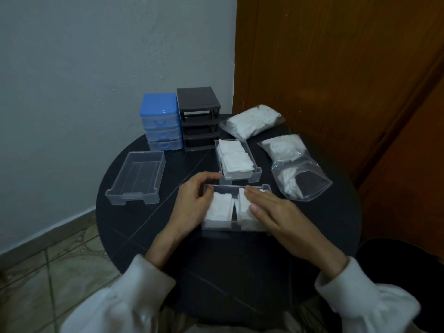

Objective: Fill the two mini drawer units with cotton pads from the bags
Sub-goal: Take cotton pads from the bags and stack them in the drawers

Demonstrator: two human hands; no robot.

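Cotton pads (219, 207), soft white squares, under flat right hand (276, 212); left hand (192, 200) grips clear drawer (221, 225)

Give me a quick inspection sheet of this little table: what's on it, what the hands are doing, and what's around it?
Surface: round dark table.
Job's things: blue drawer unit, drawers in; dark drawer unit, slots bare; empty clear drawer; full drawer of cotton pads; near drawer, part filled; sealed bag; open bag.
Clutter: nothing seen.
Hands: left hand holds the near drawer's left end; right hand lies flat, pressing pads down.
Cables: nothing seen.
Surroundings: grey wall, wooden door, tiled floor.
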